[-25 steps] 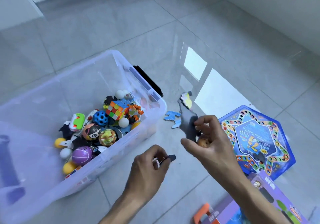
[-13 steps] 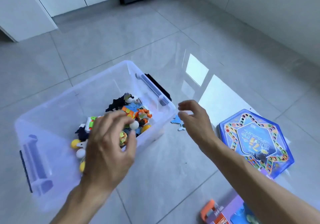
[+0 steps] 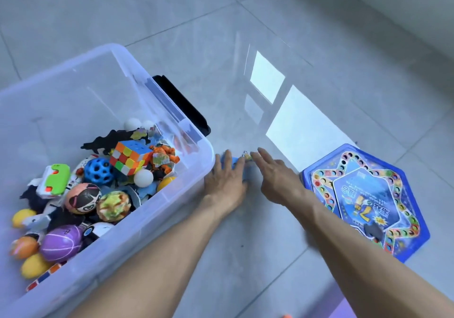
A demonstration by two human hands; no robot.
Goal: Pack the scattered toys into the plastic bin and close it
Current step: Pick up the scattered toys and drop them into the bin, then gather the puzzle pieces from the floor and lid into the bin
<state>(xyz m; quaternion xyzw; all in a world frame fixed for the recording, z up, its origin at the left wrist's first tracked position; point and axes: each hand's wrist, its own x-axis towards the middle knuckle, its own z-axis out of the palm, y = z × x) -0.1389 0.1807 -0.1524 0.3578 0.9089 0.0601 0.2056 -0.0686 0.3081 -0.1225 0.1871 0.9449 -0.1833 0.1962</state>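
Observation:
The clear plastic bin (image 3: 208, 160) stands open on the left, holding several toys: a Rubik's cube (image 3: 130, 156), a blue holed ball (image 3: 98, 170), a purple ball (image 3: 61, 242) and others. Just right of the bin's near corner, my left hand (image 3: 224, 181) lies flat on the floor, its fingers spread over blue puzzle pieces (image 3: 248, 171). My right hand (image 3: 277, 172) is flat beside it, fingertips at a small colourful piece (image 3: 247, 156). Neither hand has closed on anything.
A blue hexagonal board game (image 3: 363, 202) lies on the grey tiles to the right, with a small black toy (image 3: 373, 231) on it. The bin's black latch (image 3: 181, 104) sticks out at its far right side. A purple box corner (image 3: 344, 310) shows at the bottom edge.
My left hand came away from above the bin and dropped to the floor by its corner. My right hand lowered onto the floor next to it, over the puzzle pieces.

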